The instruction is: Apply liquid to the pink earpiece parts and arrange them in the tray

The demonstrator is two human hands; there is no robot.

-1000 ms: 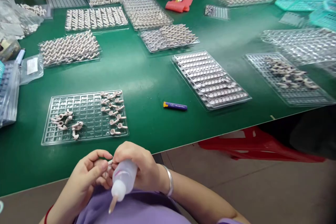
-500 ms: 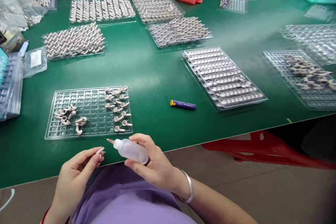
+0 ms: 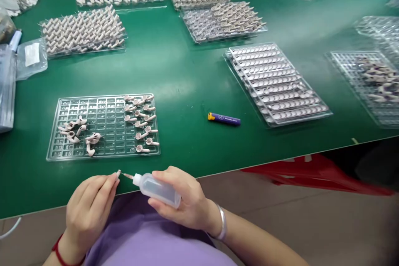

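aligning the needle nozzle (image 3: 127, 176) with the small white part (image 3: 119, 173) appears to be the step in hand. the left hand (image 3: 90, 205) is clamped on the part, fingertips together around it, over the near edge of the green table (image 3: 187, 149) and apart from the clear tray (image 3: 107, 129). the right hand (image 3: 190, 200) is wrapped around the squeeze bottle (image 3: 159, 190), which is tilted nearly level, nozzle toward the part. whether the needle touches the part or stops just short cannot be told. use a firm but light pinch, leave the part's end exposed, and steady both wrists so that the needle does not wander. press the bottle gently; too hard a squeeze could flood so small a piece. stemmed pieces (image 3: 142, 149) fill the tray's right-hand columns, with a loose cluster (image 3: 93, 137) toward its left.
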